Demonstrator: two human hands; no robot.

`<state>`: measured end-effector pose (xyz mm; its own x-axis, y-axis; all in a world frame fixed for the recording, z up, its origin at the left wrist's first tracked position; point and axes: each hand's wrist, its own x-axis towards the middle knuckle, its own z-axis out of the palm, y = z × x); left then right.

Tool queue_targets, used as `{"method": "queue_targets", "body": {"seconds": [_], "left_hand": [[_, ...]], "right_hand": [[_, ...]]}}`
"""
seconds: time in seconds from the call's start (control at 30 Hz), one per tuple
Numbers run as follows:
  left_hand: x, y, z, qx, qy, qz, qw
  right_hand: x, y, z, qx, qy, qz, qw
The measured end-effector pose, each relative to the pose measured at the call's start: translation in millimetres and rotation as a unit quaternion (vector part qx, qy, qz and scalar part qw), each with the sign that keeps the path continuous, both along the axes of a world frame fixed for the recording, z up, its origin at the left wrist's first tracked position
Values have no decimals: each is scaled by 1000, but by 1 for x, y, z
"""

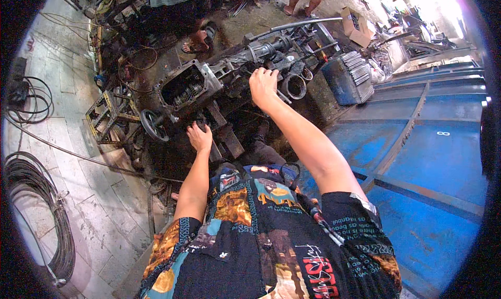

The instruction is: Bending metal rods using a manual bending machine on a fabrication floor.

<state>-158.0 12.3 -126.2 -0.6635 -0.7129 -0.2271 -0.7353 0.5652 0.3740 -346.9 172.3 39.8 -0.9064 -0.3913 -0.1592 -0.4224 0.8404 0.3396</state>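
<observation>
In front of me lies a long, dark, greasy metal machine assembly with an open rectangular gear housing (194,84), gears showing inside. My left hand (199,138) is just below that housing, its fingers slightly bent and apart with the thumb off to one side. My right hand (263,85) is over the middle of the assembly, fingers curled downward; whatever is under the fingertips is hidden. A round metal ring (295,87) sits just right of that hand. Left of my left hand stands a dark handwheel (154,125).
A yellowish perforated metal stand (110,116) is at the left. Coiled black cable (55,215) lies on pale flooring. Blue metal panels (412,142) fill the right side, near a blue box (347,77) and an open carton (357,28). Another person's feet (201,39) are beyond the machine.
</observation>
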Motion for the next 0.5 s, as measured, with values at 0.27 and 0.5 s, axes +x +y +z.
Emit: {"method": "queue_targets", "body": {"seconds": [0.27,0.5], "left_hand": [[-10,34,12,-61,253,-126,957],[-74,51,109,-89,337,-138,927]], "right_hand": [[21,8,106,-214,12,68,974],[-96,82,105,-262,62,73,960]]}}
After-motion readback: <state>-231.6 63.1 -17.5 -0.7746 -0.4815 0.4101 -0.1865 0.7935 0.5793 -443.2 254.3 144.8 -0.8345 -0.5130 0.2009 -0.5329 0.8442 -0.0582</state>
